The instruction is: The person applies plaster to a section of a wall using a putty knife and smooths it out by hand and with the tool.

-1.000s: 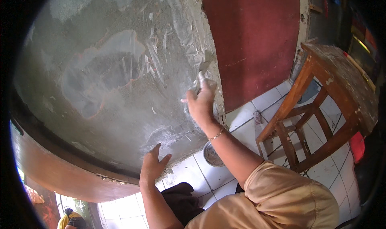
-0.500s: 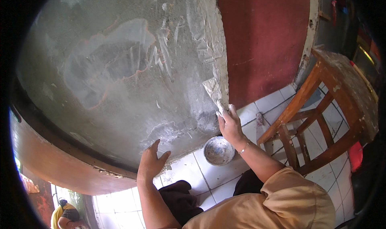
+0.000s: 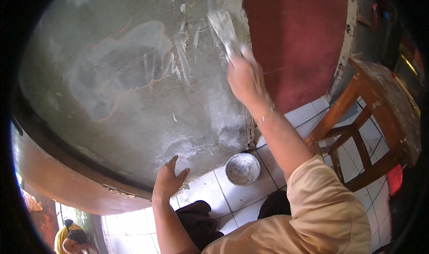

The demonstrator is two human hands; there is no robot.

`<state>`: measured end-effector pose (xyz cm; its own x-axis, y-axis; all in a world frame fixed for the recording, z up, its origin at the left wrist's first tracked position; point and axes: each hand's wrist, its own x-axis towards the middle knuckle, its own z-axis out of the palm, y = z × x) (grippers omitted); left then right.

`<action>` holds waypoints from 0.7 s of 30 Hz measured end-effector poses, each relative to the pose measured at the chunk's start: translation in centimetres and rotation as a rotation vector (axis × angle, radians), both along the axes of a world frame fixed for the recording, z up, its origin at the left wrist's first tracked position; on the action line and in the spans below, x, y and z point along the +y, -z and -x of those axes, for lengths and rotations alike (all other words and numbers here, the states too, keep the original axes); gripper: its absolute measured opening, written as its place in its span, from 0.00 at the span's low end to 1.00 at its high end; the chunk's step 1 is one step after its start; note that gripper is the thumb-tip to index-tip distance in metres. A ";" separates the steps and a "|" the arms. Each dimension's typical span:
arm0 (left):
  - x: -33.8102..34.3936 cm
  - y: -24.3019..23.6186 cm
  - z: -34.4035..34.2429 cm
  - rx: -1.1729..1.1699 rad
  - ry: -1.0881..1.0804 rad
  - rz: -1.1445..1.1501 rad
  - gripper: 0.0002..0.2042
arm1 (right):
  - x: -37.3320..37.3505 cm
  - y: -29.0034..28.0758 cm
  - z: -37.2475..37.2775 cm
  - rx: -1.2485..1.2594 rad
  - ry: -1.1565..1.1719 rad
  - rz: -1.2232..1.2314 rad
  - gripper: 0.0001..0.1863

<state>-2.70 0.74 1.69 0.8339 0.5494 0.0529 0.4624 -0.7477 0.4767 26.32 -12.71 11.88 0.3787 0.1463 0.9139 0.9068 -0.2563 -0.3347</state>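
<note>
My right hand (image 3: 246, 77) is closed round the handle of a putty knife (image 3: 222, 25), slightly smeared by motion. The knife's wide blade, coated with whitish paste, lies at the upper right edge of the grey plastered wall (image 3: 147, 102). Low on that wall, my left hand (image 3: 170, 178) has its fingers apart and holds nothing; its fingertips touch or nearly touch a pale patch. Below and between my hands, a round bowl (image 3: 242, 169) with grey-white residue inside stands on the tiles.
Beyond the wall's corner is a dark red panel (image 3: 299, 39). A paint-spotted wooden stool or chair (image 3: 380, 106) stands at the right on white floor tiles (image 3: 208, 191). At the lower left a curved brown ledge (image 3: 85, 182) runs along the wall; another person (image 3: 73, 238) bends down beyond it.
My right hand has moved up along the wall's edge with the putty knife, leaving the lower corner. The thick paste along the upper edge looks thinner. My left hand stays in place.
</note>
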 end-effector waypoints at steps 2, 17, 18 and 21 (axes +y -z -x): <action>-0.3 0.0 -0.3 -0.021 -0.006 0.026 0.30 | 0.0 -4.4 -0.9 -0.062 0.030 -0.041 0.13; -0.5 -0.1 -0.3 -0.018 -0.014 0.046 0.29 | -5.6 15.7 3.5 0.214 -0.097 0.272 0.16; -0.5 -0.2 -0.4 -0.016 -0.020 0.056 0.29 | -5.1 15.8 3.3 0.218 -0.083 0.272 0.16; -0.4 0.2 -0.2 -0.053 -0.010 0.035 0.29 | -4.0 16.5 2.9 0.181 -0.060 0.255 0.16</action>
<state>-2.46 0.38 1.48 0.8251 0.5598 0.0768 0.4432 -0.7255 0.5266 23.43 -16.71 -4.65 0.5154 0.3889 0.7636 0.8545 -0.3005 -0.4237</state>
